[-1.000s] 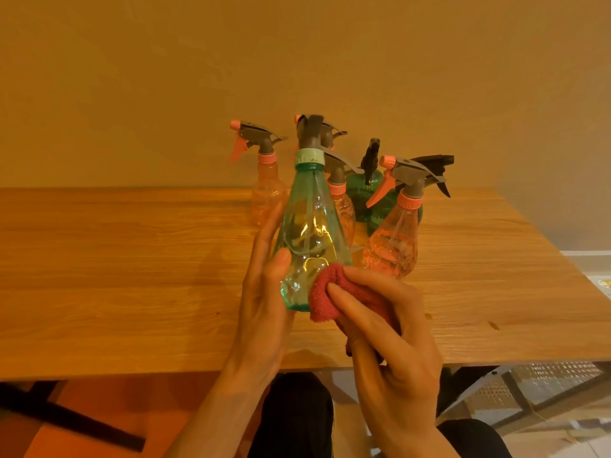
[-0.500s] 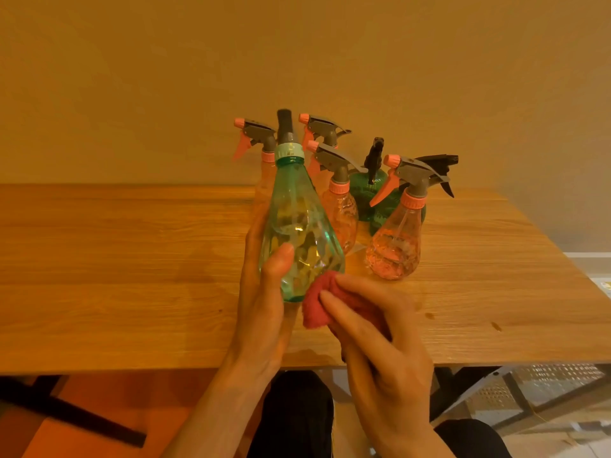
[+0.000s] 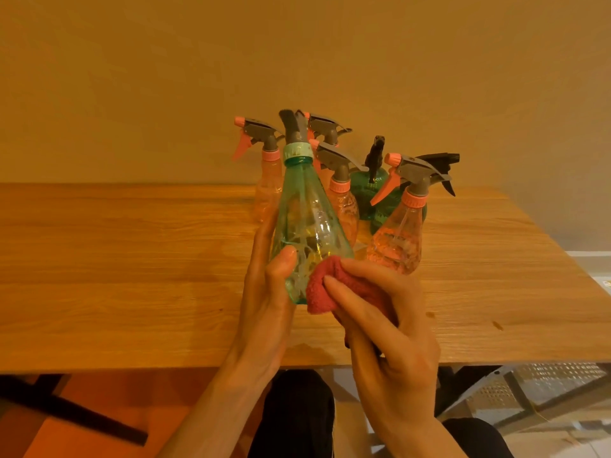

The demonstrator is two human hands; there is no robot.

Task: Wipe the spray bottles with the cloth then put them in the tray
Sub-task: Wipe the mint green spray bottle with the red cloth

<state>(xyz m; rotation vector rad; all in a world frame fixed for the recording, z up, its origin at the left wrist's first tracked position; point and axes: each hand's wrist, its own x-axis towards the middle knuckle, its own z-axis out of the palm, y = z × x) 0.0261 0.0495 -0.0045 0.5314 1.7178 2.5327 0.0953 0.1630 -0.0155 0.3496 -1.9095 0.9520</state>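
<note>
Far left: long bare stretch of light brown wooden table (image 3: 115, 259), plain tan wall behind.

Next, near the wall: clear pink plastic spray bottle with grey trigger top (image 3: 266, 180), standing up, not yet wiped by the look of it.

In the middle, up off the table: see-through green plastic spray bottle, cone-shaped, pale green collar, grey top (image 3: 305, 223). Tipped a little. Left hand (image 3: 267, 292) wrapped round its lower part, thumb pressed on the front, fingers behind. Firm hold.

Touching the bottom right of that green bottle: small red fluffy cloth (image 3: 325, 285), bunched up. Right hand (image 3: 383, 328) pinching the cloth, fingers curled round it, pushing it against the plastic.

Behind: two more clear pink spray bottles (image 3: 344, 206), close together. Then two dark green plastic spray bottles with black tops (image 3: 372, 193), partly hidden. Then one more pink spray bottle with orange trigger (image 3: 400, 239), nearest on the right, standing just beside the cloth hand.

Step in hand, most likely: wiping the first green bottle, low down near its base. Rest of the bottles waiting.

Next move probably calls for rubbing higher up the sides and turning the bottle round in the left hand, then setting it in the tray. No tray in view here, so hard to say where. Care needed not to bump the pink bottle close by.
</note>
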